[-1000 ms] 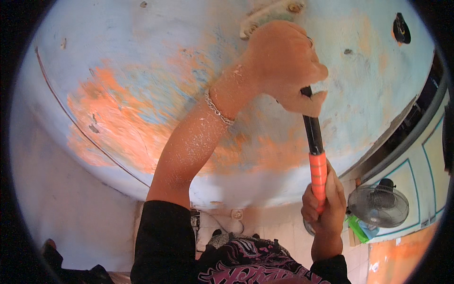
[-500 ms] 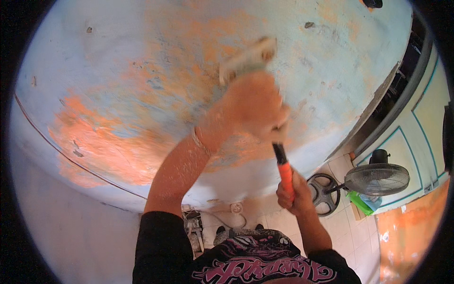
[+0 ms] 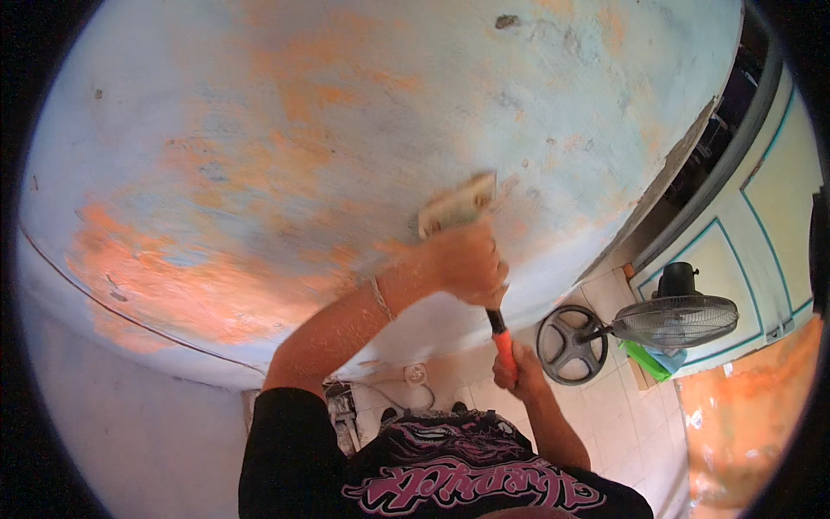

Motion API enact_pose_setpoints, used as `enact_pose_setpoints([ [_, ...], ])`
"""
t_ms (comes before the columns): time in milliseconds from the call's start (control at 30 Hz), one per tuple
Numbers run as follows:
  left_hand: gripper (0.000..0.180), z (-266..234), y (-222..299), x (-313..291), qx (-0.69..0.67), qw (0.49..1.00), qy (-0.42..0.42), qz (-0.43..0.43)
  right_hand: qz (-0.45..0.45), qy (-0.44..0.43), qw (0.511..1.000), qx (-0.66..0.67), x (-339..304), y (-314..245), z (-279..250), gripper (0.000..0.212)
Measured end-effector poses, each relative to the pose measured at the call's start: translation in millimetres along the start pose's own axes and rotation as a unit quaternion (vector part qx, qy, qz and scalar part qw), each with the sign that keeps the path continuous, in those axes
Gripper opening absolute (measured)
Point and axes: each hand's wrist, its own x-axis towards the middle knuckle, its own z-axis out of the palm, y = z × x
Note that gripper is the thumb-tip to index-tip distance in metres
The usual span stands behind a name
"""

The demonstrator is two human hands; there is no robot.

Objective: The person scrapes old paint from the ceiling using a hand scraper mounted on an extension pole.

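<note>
Gripping both hands, a scraper (image 3: 456, 208) presses the wall (image 3: 259, 156) above.

We see a matt, rough plaster wall (image 3: 285, 173), its pale blue paint worn to orange patches. The scraper's handle (image 3: 504, 346) looks like glossy orange plastic, its blade (image 3: 456, 206) dull and dusty. At lower right, glazed floor tiles (image 3: 622, 415) and a metal-grilled fan (image 3: 674, 322).

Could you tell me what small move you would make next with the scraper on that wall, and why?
Probably push the scraper further up and right: its blade lies flat on the wall, orange patches still show around it, and both the left hand and right hand grip the handle.
</note>
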Motion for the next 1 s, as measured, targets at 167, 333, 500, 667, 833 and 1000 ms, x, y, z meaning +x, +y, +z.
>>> enact_pose_setpoints([
  [167,0.025,-48.5,-28.2,42.6,0.047,0.998,0.011,-0.029,-0.035,-0.045,0.998,0.018,17.1,-46.0,15.4,0.048],
  [333,0.026,24.8,7.8,11.3,-0.029,0.996,-0.09,-0.006,0.032,-0.05,0.996,0.073,8.4,21.0,-22.2,0.061],
  [500,0.028,21.1,8.2,12.7,0.028,0.997,-0.063,-0.036,-0.019,-0.005,1.0,-0.021,11.3,-0.6,-28.4,0.059],
  [667,0.02,-89.1,-51.2,60.8,0.15,0.98,0.097,-0.087,-0.087,-0.001,0.99,-0.114,32.4,-109.4,48.5,0.06],
  [833,0.022,-89.7,-52.5,49.0,0.172,0.981,0.035,-0.082,-0.149,0.04,0.962,-0.226,28.5,-78.3,51.3,0.067],
  [1000,0.031,-110.2,-39.8,48.7,0.09,0.993,0.028,-0.066,-0.276,0.09,0.848,-0.443,-6.8,-75.0,68.6,0.049],
])
